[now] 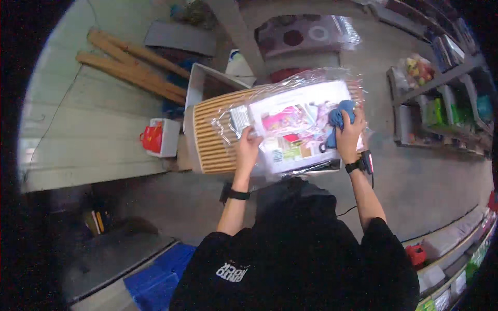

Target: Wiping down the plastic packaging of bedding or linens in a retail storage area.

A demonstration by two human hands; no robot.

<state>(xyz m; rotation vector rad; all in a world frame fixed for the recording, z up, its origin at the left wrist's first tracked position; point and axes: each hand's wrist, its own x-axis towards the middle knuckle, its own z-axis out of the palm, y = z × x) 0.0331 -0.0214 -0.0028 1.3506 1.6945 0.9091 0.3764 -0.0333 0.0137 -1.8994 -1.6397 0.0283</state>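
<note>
My right hand (349, 134) is closed around a bunched blue cloth (341, 112), pressed against the right part of a flat printed package (299, 97) in clear plastic wrap. Near the package's left edge, my left hand (249, 145) has its fingers bent beside a small silvery label (240, 117); whether it pinches the plastic is unclear. Pink, white and green pictures cover the package. Beneath it lies a ribbed, tan slatted surface (212, 136), its left end showing. Both wrists wear black bands.
A white box with a red item (152, 138) stands at the left, below several long wooden beams (132, 66). An open white bin (206, 79) is behind the slatted surface. Shelving (428, 93) with goods stands at the right. A blue sheet (163, 276) lies at lower left.
</note>
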